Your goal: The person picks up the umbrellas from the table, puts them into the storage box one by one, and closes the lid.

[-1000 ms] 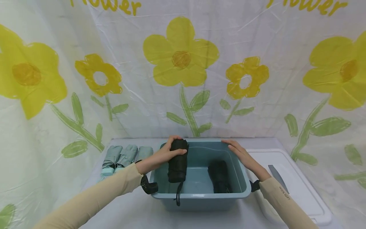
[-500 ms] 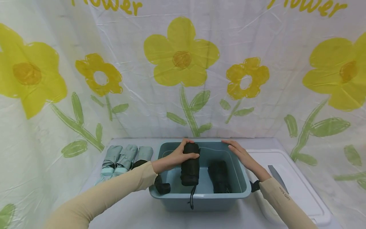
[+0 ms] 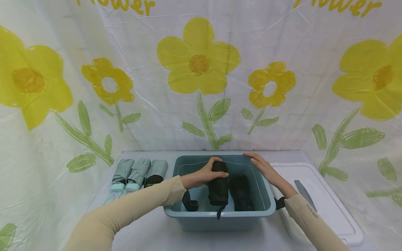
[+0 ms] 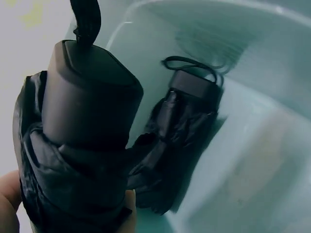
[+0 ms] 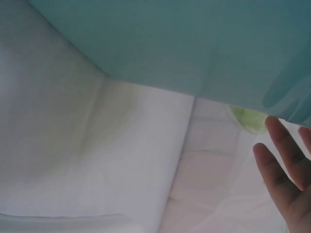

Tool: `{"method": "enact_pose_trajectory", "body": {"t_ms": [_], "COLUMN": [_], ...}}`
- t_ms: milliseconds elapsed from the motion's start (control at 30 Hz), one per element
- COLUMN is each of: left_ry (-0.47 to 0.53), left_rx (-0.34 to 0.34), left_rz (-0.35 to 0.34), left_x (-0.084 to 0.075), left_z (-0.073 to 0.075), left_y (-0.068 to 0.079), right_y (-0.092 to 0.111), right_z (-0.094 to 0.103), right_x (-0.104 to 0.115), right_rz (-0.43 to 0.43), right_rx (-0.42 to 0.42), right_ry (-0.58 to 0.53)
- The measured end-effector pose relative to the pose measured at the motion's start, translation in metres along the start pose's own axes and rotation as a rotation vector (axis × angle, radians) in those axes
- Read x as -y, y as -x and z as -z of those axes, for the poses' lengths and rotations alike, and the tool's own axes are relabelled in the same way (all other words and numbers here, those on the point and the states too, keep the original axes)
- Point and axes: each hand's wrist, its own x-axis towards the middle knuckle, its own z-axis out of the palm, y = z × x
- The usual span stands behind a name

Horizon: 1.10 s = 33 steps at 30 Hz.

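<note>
A folded black umbrella [image 3: 218,191] hangs over the middle of a blue-grey plastic bin [image 3: 216,214], gripped by my left hand [image 3: 204,174] with the thumb across its near side. In the left wrist view its dark handle end [image 4: 92,97] with a strap faces the camera. Below it a second folded black umbrella [image 4: 180,141] lies on the bin floor, toward the bin's right side, with a cord loop at its end. My right hand [image 3: 269,172] rests at the bin's right rim near the far corner. Its fingers [image 5: 286,150] look straight and spread in the right wrist view.
Left of the bin, three folded pale blue umbrellas [image 3: 136,174] lie side by side on the white tabletop [image 3: 147,223]. A white lid [image 3: 333,212] with a grey strip [image 3: 305,194] lies to the right. Behind stands a flower-print curtain [image 3: 150,129].
My left hand has carried the black umbrella rightward and a little lower, from the bin's left side to beside the second black umbrella. My right hand has stayed at the rim.
</note>
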Motion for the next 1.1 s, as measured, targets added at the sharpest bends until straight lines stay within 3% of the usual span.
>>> {"method": "enact_pose_trajectory", "body": {"t_ms": [267,533,1100], "left_ry": [-0.093,-0.200,-0.291], "left_rx": [0.000,-0.065,-0.197], "left_rz": [0.006,0.034,0.025], "left_x": [0.012,0.026,0.058], "left_z": [-0.018,-0.037,-0.056], "left_y": [-0.014,-0.028,-0.045], "right_y": [0.001,0.000,-0.001], "right_z": [0.001,0.002,0.002], "right_x": [-0.001,-0.001,-0.004], "right_rz": [-0.010,-0.010,0.007], "right_rx": [0.006,0.004,0.001], "right_ry": [0.004,0.003,-0.009]}}
